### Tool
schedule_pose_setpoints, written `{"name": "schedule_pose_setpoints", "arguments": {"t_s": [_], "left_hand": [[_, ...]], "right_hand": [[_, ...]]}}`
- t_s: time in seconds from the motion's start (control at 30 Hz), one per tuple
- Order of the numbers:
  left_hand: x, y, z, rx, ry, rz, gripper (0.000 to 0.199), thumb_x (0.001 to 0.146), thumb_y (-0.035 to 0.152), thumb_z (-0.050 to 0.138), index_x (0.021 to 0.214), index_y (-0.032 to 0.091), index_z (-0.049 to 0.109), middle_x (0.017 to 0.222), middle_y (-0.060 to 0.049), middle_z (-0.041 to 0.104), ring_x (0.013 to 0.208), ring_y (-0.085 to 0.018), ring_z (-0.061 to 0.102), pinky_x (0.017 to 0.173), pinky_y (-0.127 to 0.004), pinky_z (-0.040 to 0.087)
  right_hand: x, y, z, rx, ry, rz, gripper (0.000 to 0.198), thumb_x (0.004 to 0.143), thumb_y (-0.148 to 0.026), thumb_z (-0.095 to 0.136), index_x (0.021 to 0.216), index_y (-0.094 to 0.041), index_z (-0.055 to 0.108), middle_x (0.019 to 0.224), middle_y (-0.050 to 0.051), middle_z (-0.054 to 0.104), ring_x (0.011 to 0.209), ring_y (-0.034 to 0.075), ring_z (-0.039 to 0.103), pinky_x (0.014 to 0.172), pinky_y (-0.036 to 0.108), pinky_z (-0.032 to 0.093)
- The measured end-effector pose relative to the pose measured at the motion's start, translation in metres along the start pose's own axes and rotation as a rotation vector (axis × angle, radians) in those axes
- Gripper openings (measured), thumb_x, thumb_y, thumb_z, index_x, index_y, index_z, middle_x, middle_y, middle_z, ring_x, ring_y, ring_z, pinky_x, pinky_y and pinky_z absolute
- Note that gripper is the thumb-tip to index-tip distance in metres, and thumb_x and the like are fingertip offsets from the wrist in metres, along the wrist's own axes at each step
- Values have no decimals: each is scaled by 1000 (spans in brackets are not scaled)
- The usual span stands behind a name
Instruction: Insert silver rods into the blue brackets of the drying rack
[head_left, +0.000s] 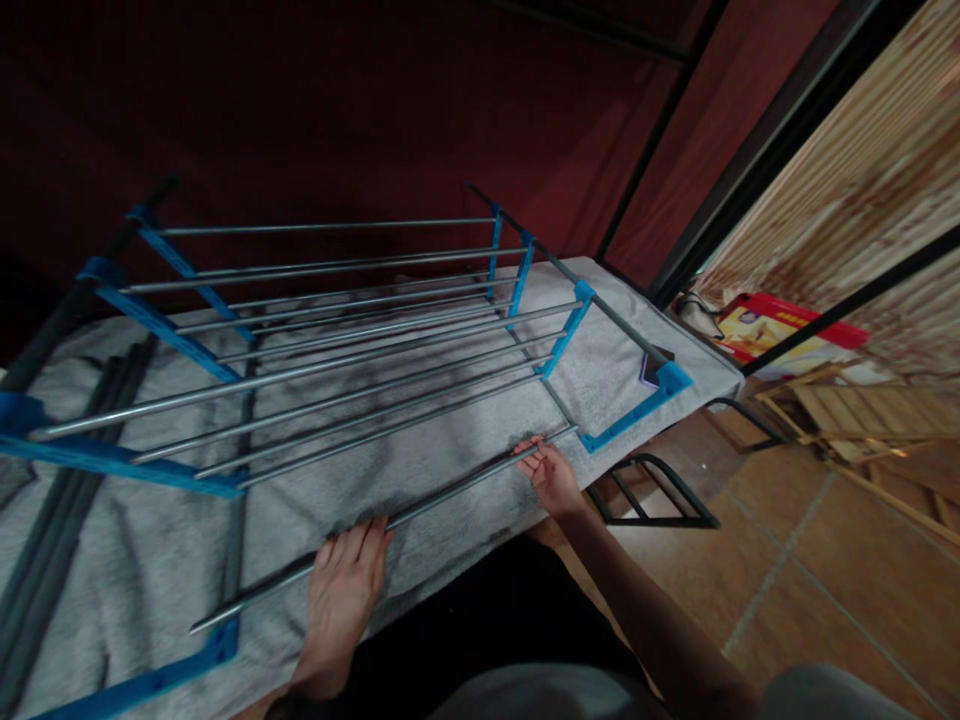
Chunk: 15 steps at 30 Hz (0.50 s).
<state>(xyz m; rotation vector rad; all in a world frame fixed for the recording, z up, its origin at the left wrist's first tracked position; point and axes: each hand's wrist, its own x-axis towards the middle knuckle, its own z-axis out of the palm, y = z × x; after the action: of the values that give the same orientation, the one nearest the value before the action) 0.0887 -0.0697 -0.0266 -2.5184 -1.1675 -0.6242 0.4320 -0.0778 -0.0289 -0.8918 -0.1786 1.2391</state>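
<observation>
A long grey metal tube [450,490] runs along the near side of a partly built rack, with both my hands on it. My left hand [349,570] lies over the tube left of its middle, fingers curled around it. Toward the tube's right end, my right hand [546,472] pinches it between thumb and fingers. That right end meets a blue plastic bracket [626,420]; the left end lies over another blue bracket [150,685]. Behind my hands, the rack's several metal rods [360,352] span between blue crosspieces [566,335] on dark side poles.
The rack lies on a grey blanket [450,420] over a bed. Several loose dark tubes [60,510] rest at the left. A phone-like dark object [654,368] lies near the right bracket. A metal frame [660,495], a wooden folding piece [862,415] and a red-yellow box [780,325] are at the right.
</observation>
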Motion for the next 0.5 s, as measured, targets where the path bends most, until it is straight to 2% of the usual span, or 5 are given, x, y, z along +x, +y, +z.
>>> {"name": "schedule_pose_setpoints", "arguments": {"t_s": [0.2,0.5], "left_hand": [[-2,0,-1,-18,-8,-13,24,101,28,48,113,14,63,90,-7,69,81,-23,60,79,-37,42],[-6,-3,5,-20,-17,-29,21,99,26,52,115,16,62,91,-6,67,81,-23,60,80,-37,42]], "right_hand": [[1,1,-2,-29,-17,-10,22,76,-35,82,87,-23,68,90,2,77,90,18,73,83,31,58],[2,2,-1,-15,-17,-4,20,80,-37,80,80,-22,67,84,2,76,85,18,72,85,33,58]]}}
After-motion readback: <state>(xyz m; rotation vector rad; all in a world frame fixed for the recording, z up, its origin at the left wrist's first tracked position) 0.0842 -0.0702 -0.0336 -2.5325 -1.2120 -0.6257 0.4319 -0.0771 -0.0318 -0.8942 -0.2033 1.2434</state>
